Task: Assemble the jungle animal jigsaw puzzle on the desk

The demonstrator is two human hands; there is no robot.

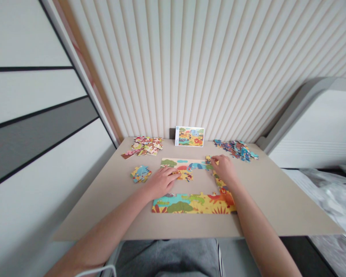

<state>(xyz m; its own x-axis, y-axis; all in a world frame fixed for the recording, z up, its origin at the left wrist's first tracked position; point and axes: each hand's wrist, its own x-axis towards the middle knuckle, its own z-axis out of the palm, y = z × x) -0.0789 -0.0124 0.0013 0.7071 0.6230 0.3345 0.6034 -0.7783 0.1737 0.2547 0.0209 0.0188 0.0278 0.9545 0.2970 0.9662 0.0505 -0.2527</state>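
A partly joined jigsaw puzzle lies on the table, its bottom strip, right side and top strip framing bare tabletop. My left hand rests over the left part of it, fingers stretched out, fingertips on a small joined yellow section inside the frame. At the upper right corner my right hand is closed, fingertips pinching at a puzzle piece that they partly cover. The left side of the puzzle is hidden in part by my left hand.
A picture card leans against the ribbed wall behind the puzzle. A small pile of pieces lies to the left. Two larger piles, pink and green and dark blue, sit at the back corners of the table.
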